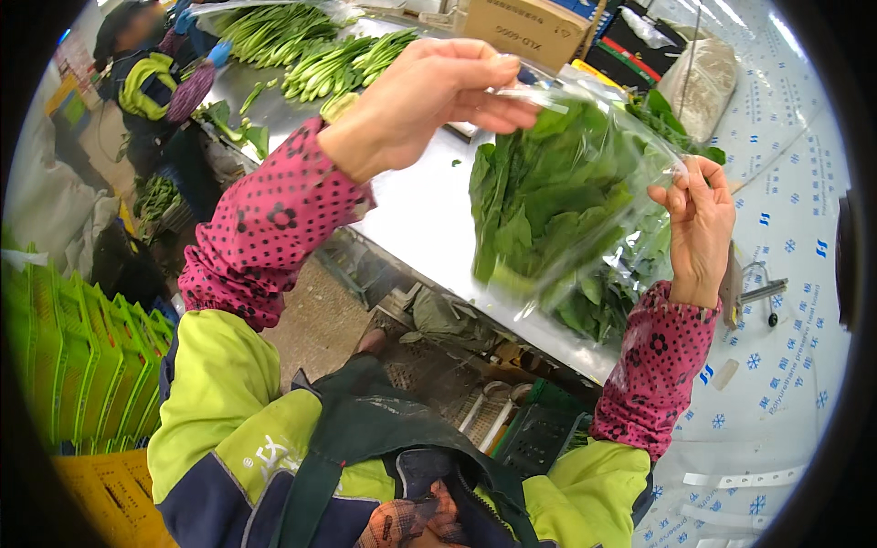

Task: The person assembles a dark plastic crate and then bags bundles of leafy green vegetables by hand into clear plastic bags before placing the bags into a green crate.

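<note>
A clear plastic bag [610, 185] is held up over the metal table, stretched between my two hands. My left hand [445, 92] pinches the bag's upper left edge between thumb and fingers. At the opposite edge, my right hand [702, 212] grips the film with bent fingers. Broad green leaves [548, 192] show through the film; how many of them are inside the bag and how many lie behind it I cannot tell. More leafy greens [593, 308] rest on the table just below the bag.
Bundled greens [329, 65] lie at the table's [418, 205] far end, near a person [147, 75] in blue gloves. A cardboard box [524, 31] and black crates [630, 48] stand behind. Stacked green crates [82, 356] are at left; a printed wall panel [774, 274] borders the right.
</note>
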